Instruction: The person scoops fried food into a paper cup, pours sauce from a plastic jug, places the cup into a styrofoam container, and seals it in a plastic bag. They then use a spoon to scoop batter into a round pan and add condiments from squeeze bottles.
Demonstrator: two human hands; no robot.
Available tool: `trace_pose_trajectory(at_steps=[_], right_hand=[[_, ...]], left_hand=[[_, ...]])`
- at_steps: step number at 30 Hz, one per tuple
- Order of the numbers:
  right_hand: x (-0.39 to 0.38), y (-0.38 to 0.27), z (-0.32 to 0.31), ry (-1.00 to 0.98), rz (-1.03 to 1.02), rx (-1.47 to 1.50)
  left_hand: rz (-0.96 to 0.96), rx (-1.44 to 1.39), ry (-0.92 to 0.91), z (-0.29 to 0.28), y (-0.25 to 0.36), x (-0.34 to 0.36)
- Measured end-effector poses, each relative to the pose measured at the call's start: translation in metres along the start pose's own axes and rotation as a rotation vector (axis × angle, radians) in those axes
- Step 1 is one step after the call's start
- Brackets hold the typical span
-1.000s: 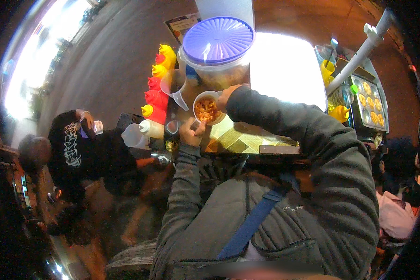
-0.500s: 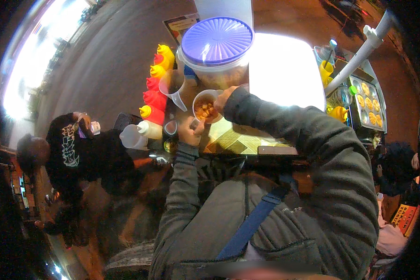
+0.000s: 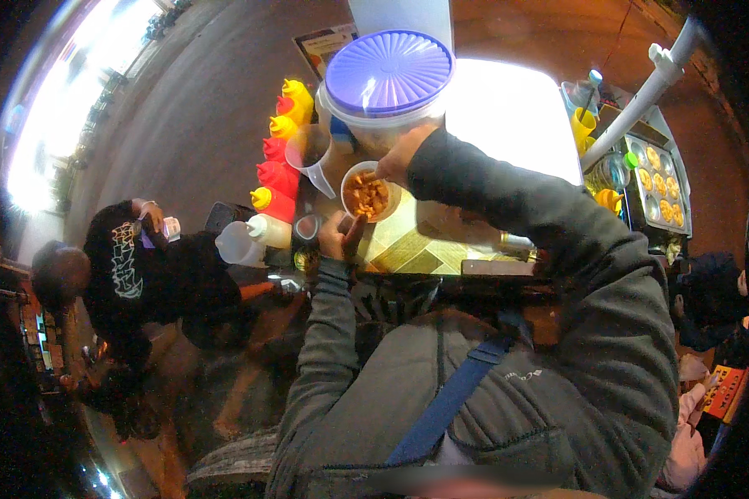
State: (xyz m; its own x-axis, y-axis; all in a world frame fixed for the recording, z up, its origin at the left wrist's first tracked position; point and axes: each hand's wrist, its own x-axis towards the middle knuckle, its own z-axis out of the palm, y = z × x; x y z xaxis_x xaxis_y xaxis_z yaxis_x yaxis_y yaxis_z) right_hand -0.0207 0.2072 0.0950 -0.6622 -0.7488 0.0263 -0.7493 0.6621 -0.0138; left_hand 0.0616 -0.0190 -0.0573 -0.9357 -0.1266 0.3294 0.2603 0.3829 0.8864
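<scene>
A white cup [image 3: 392,205] holds orange-brown pieces of food [image 3: 366,196] and leans with its mouth toward me. My left hand [image 3: 339,237] grips the cup from its lower left, fingers closed against the side. At its upper right, my right hand [image 3: 404,158] has the fingers drawn together, with the tips at the rim over the food. Whatever those fingertips hold is too small and shaded to make out. Just beyond my right hand stands a large clear tub [image 3: 391,129] with a purple ribbed lid [image 3: 389,73].
Red and yellow squeeze bottles [image 3: 276,175] line the left edge, near a clear funnel-like jug [image 3: 308,162]. A white bottle [image 3: 269,233] lies closer. Right are a bright white panel [image 3: 512,116] and a moulded tray [image 3: 657,187] of food. A person [image 3: 133,266] is at left.
My right hand has shifted up and slightly right, from the cup's side to above its rim. The cup's mouth now shows more of the food. My left hand has dropped slightly lower.
</scene>
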Motion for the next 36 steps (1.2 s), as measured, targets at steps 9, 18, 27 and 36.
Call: trace_pose_trajectory(at_steps=[9,18,27,36], right_hand=[[-0.01,-0.034,0.022,-0.242,0.019,0.08],[0.01,-0.022,-0.008,-0.115,-0.015,0.018],[0.003,-0.017,0.026,-0.292,0.028,0.036],[0.008,-0.002,-0.002,-0.051,-0.011,0.09]], left_hand=[[0.027,0.192,-0.027,-0.002,0.007,0.002],[0.12,0.243,-0.087,0.001,0.002,0.008],[0.074,0.216,-0.023,-0.001,-0.004,0.005],[0.097,0.138,-0.011,-0.003,-0.01,0.008]])
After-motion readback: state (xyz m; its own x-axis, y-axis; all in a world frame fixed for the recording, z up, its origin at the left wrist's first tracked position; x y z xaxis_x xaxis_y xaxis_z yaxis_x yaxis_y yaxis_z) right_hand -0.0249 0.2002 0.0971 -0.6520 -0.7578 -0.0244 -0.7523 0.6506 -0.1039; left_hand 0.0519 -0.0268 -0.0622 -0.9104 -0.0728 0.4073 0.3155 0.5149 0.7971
